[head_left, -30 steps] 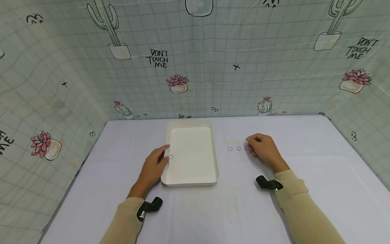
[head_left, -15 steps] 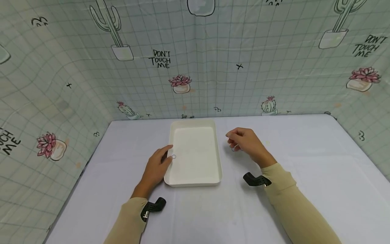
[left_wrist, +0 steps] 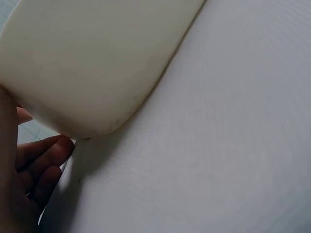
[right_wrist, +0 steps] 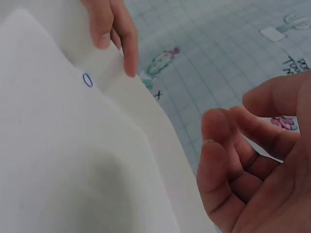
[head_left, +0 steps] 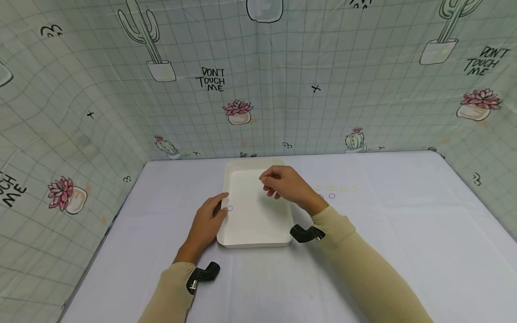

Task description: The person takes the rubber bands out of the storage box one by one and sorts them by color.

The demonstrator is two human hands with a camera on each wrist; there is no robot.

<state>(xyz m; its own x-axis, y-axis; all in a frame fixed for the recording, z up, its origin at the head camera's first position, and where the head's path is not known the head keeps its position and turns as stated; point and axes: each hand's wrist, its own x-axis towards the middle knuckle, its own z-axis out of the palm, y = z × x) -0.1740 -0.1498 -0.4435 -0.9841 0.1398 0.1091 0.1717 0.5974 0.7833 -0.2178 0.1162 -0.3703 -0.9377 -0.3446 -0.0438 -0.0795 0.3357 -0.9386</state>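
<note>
A shallow white tray [head_left: 254, 246] lies on the white-covered table. My left hand [head_left: 203, 224] holds its left wall, thumb tip at the rim and other fingers curled at the outer side, as the left wrist view shows. Inside the tray near that thumb lies a small blue ring [right_wrist: 87, 79]. My right hand [head_left: 288, 186] is over the tray, thumb and index tips brought together and the other fingers curled. I cannot tell what is between its fingertips. Right of the tray, a row of yellow rings [head_left: 343, 189] lies behind blue rings [head_left: 332, 196], partly hidden by the right hand.
White cloth [head_left: 404, 215] covers the table. A patterned curtain [head_left: 274, 112] with cactus drawings rises behind its far edge and at the sides. Each wrist carries a black camera mount [head_left: 307, 233], and the right forearm [head_left: 355, 255] crosses the front right.
My right hand has moved left from the rings to over the tray, fingertips still together. My left hand stays at the tray's left wall, and the tray has kept its place.
</note>
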